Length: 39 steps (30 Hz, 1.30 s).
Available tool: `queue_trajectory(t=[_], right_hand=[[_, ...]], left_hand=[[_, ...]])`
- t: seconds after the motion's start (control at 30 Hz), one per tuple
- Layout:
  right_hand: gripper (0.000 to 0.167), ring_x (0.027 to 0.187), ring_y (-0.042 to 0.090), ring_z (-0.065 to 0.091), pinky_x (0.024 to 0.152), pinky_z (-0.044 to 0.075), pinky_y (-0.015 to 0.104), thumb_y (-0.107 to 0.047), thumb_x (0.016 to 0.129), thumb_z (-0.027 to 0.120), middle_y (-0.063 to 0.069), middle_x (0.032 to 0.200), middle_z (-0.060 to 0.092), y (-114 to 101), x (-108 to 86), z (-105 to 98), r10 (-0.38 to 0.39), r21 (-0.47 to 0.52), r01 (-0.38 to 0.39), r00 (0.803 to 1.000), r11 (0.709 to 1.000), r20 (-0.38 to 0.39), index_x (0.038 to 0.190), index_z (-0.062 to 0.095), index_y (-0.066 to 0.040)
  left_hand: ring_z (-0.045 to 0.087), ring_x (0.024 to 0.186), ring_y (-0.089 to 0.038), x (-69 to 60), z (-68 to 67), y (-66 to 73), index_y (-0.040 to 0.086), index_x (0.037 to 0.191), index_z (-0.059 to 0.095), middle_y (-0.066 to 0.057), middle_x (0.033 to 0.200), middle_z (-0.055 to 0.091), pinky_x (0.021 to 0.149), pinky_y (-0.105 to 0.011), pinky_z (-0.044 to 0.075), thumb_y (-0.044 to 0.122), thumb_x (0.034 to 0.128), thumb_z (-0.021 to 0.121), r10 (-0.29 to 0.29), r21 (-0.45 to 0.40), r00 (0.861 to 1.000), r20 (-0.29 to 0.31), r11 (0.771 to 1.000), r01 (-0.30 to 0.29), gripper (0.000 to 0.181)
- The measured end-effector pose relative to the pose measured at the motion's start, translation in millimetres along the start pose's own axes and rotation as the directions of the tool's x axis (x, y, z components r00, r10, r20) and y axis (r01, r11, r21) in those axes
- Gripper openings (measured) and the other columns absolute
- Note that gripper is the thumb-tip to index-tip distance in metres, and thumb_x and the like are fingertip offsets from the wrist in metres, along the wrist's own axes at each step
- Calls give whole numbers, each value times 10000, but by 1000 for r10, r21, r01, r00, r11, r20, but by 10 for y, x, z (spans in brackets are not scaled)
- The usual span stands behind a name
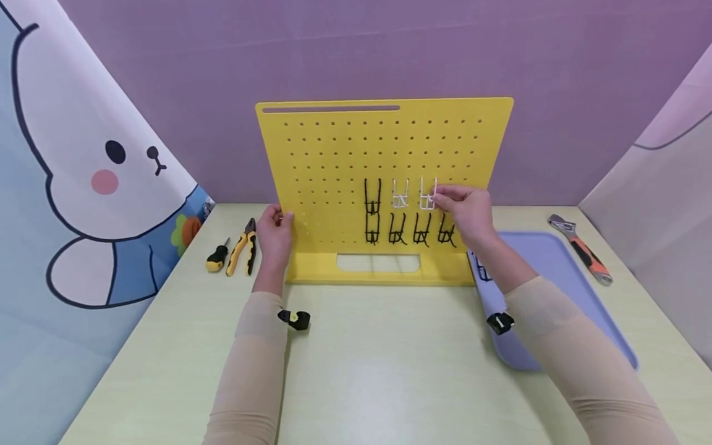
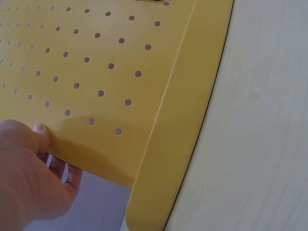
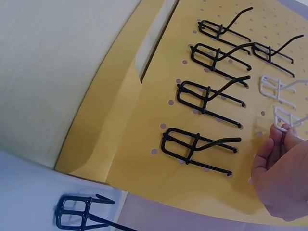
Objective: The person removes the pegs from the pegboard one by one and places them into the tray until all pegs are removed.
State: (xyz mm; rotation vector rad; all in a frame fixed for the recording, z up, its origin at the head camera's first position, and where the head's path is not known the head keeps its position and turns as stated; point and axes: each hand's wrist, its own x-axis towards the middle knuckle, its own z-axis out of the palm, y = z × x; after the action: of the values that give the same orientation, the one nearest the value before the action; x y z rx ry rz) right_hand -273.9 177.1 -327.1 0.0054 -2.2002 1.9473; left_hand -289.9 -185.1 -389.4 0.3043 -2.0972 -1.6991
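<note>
A yellow pegboard [image 1: 328, 185] stands upright on the table. The left hand [image 1: 275, 235] grips its left edge, thumb on the front face and fingers behind, as the left wrist view shows [image 2: 36, 173]. At the board's right part the right hand [image 1: 467, 213] pinches a white wire hook [image 1: 427, 201], also seen in the right wrist view [image 3: 284, 118]. Another white hook [image 1: 400, 201] hangs to its left. Black hooks hang beside and below them, among them one at the lower right [image 1: 447, 235]. Whether the pinched hook's prongs sit in the holes, I cannot tell.
On the right lies a blue-purple tray [image 1: 547, 272] with a black hook [image 1: 483, 270] at its left side, partly behind the right forearm. An adjustable wrench [image 1: 584, 250] is beyond it. Left of the board lie pliers [image 1: 240, 247] and a short screwdriver [image 1: 217, 257].
</note>
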Motion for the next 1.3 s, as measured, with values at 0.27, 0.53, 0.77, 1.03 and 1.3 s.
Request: queue_trajectory(t=[0.27,0.53,0.77,1.03,1.3], right_hand=[[247,913,153,712,912,551,378,-48,934,720,115,1086,742,-66,-63,-30,-17,47,17,1000,999,9,1164,704,41],[288,853,114,714,837,567,283,-33,955,688,-25,942,754,-83,-183,-342,36,51,-36,999,998,12,1221,660,76],[176,789,89,695,772,576,242,-72,952,703,-63,879,740,40,-240,-738,78,18,-78,997,997,2,1114,749,-20],[501,862,62,651,805,560,216,-272,979,679,-117,937,676,170,-300,-1062,156,-227,-149,988,962,13,1342,592,62],[498,860,51,646,812,563,231,-254,1014,630,-83,967,670,358,-325,-1347,240,-308,-205,968,929,80,1365,541,88]], left_hand=[[535,948,-187,5,7,18,6,1184,613,-101,1074,619,827,-279,489,110,1025,599,-8,-2,1000,13,1000,8,191],[537,980,-183,26,3,24,18,1197,615,-101,1116,631,864,-290,486,123,1030,593,-25,12,1000,8,1000,25,198],[535,986,-186,20,3,20,18,1197,611,-110,1122,625,865,-282,482,115,1031,589,-27,15,1000,7,1000,27,194],[536,989,-183,24,1,-4,19,1218,606,-105,1128,623,870,-281,479,127,1036,584,-42,16,999,12,999,42,213],[532,977,-192,10,-3,-2,14,1202,607,-104,1101,613,856,-279,475,108,1031,588,-32,6,999,19,999,32,196]])
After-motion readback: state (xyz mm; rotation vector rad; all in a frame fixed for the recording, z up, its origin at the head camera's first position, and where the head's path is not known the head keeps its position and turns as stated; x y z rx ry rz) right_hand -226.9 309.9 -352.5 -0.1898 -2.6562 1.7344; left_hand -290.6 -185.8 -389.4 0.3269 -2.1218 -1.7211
